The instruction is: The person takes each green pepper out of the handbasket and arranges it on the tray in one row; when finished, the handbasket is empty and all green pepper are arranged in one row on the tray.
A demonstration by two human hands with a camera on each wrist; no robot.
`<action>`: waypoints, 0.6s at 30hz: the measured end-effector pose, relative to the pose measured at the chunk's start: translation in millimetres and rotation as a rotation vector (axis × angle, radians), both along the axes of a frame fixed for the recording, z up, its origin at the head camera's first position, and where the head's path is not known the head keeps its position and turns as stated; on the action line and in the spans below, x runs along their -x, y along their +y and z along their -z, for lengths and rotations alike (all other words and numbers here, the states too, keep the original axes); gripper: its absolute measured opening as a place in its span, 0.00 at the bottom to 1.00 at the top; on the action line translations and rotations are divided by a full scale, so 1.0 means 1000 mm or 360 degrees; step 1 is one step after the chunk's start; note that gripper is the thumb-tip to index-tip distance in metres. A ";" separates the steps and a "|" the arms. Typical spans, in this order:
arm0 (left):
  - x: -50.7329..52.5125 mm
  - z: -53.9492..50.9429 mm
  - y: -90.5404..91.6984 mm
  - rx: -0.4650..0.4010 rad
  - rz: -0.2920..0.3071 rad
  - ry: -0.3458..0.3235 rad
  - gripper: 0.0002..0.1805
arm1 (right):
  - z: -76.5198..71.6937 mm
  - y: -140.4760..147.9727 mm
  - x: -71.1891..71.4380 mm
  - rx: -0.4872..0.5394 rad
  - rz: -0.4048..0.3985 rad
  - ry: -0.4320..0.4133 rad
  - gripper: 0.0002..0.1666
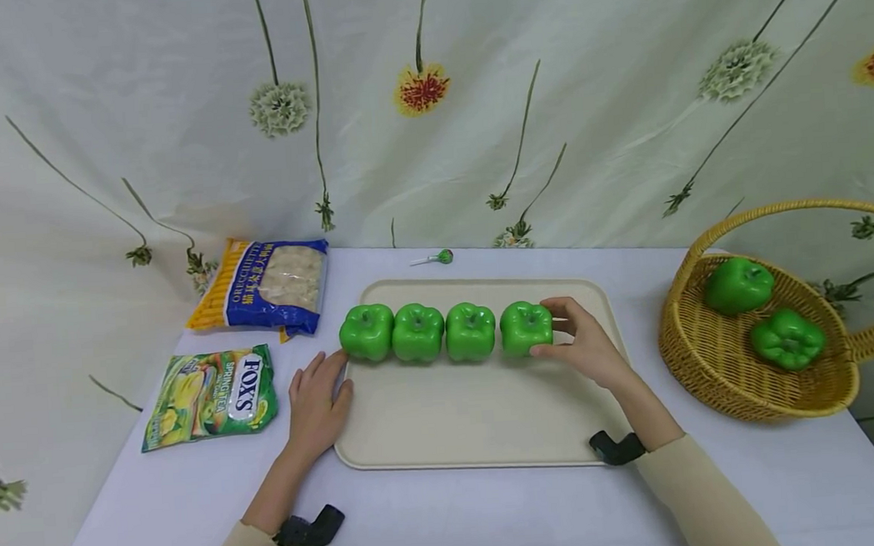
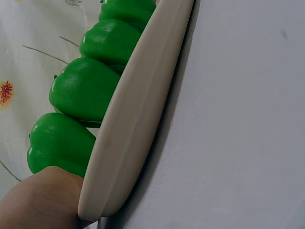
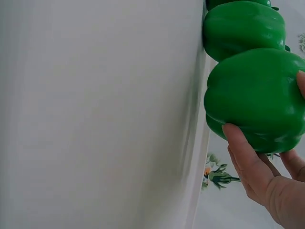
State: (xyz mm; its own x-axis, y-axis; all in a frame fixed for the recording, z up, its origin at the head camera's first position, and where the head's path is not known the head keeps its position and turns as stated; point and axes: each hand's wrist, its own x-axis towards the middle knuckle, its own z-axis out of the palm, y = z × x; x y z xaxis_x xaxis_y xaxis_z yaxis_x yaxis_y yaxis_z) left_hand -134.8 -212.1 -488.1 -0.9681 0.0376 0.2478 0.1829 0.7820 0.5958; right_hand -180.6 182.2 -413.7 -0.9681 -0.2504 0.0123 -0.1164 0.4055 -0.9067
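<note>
I'm watching the right hand (image 1: 582, 341), the nearer one, pinching the rightmost green bell pepper (image 1: 526, 328), which is sitting on the beige tray (image 1: 468, 413) left of its palm, while the left hand (image 1: 319, 404), fingers loosely extended, is resting at the opposite edge.

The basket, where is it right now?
In the head view, the basket stands on the right side of the table, to the right of the tray, with two green peppers inside it.

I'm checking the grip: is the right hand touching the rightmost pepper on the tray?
Touching. The right wrist view shows the right hand with a fingertip laid directly on the green pepper, no gap between them.
</note>
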 end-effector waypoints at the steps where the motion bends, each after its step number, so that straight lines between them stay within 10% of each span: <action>1: 0.000 0.000 0.000 0.0003 -0.0001 0.0000 0.25 | 0.001 0.000 0.001 -0.0011 0.0001 -0.0023 0.43; 18: 0.000 -0.001 0.000 -0.0001 -0.0008 0.0022 0.25 | 0.007 -0.007 0.005 0.0021 -0.0025 -0.0107 0.45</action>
State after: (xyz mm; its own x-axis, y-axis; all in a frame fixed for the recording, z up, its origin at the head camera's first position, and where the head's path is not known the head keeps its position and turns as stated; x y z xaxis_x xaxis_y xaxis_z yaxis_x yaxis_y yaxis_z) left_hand -134.5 -211.7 -487.3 -0.9647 0.0325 0.2612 0.1871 0.7826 0.5938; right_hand -186.1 175.0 -420.6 -0.9627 -0.2660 -0.0495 -0.0612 0.3922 -0.9178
